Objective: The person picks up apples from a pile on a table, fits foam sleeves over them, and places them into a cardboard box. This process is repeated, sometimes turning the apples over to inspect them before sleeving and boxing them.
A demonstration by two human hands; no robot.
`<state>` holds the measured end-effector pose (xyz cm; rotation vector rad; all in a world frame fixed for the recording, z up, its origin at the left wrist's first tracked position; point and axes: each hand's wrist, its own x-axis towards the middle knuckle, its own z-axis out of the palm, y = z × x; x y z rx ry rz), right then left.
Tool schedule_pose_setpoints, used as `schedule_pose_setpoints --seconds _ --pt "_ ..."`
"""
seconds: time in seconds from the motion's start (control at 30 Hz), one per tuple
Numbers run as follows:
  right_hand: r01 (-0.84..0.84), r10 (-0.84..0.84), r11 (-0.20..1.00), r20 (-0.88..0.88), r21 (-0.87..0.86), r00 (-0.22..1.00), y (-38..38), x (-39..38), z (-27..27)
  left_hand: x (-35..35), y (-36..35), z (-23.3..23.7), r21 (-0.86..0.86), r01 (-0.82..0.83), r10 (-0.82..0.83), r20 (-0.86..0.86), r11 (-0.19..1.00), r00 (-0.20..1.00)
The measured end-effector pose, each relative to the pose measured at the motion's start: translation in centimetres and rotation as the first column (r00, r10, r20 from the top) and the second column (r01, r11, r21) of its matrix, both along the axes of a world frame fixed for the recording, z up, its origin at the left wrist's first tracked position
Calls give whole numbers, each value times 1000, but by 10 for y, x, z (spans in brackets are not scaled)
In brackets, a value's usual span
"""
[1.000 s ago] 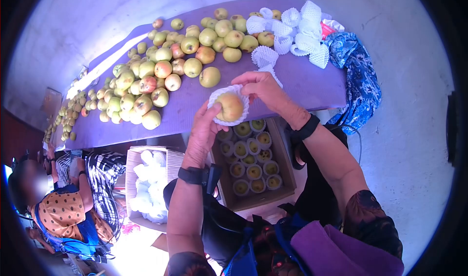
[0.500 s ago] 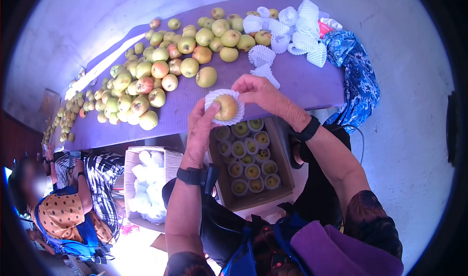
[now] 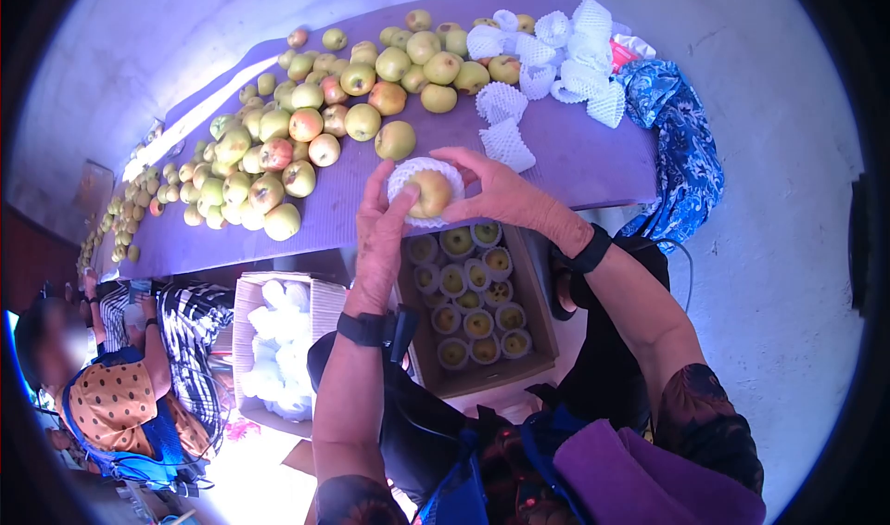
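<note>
A yellow-green apple [image 3: 432, 194] sits in a white foam net sleeve [image 3: 419, 167] between my two hands, above the table's near edge. My left hand [image 3: 378, 215] grips it from the left, with the thumb on the apple's face. On the other side my right hand [image 3: 496, 194] curls round the sleeve, thumb below and fingers above. Loose foam sleeves [image 3: 502, 103] lie on the table just beyond my right hand. Below my hands, a cardboard box [image 3: 540, 340] holds rows of apples in foam sleeves.
Many loose apples [image 3: 306, 125] cover the left and back of the purple-covered table [image 3: 593, 168]. A second box [image 3: 243, 340] of white foam sleeves stands by my left knee. Blue patterned cloth [image 3: 681, 145] hangs off the right end. Another person [image 3: 116, 400] sits at the left.
My right hand has moved from pinching at the sleeve's upper right edge to wrapping round its right side. The apple stays in my left hand.
</note>
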<state>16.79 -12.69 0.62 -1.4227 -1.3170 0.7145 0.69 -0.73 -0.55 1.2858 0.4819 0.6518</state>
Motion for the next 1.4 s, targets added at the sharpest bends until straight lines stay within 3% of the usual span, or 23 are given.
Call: schedule_pose_setpoints --seconds 0.1,0.27,0.5,0.57,0.7,0.9,0.97,1.07,1.3,1.4 --pt "-11 14 999 -66 48 998 -1 -14 6 1 -6 4 -24 12 -12 6 1000 1000" --pt "12 -12 1000 -2 -13 1000 3 -18 4 2 -8 -1 -53 51 -49 37 997 998" --pt "16 -21 997 -68 -78 997 13 -26 2 -5 0 -5 -140 35 -32 27 990 999" --pt "11 -8 1000 -118 20 993 19 -27 -5 -6 5 -8 -147 47 -52 -30 988 998" --pt "6 -5 1000 -134 5 991 20 -33 -3 -6 1 -5 -187 28 -36 -39 982 999" --pt "-23 24 1000 -178 9 984 28 -30 -4 -11 3 0 -138 57 -59 -8 989 998" --pt "-51 40 998 -263 -34 964 25 -34 4 -12 3 -1 -100 85 -82 31 991 996" --pt "-106 83 994 -448 -25 890 31 -33 -12 -17 -3 8 -15 62 -63 -54 998 997" --pt "-5 -36 997 -499 -81 866 25 -44 -6 -27 4 17 29 113 -108 -119 993 987" --pt "2 -38 998 -522 -68 852 18 -45 -7 -40 12 19 157 60 -33 -165 986 986"
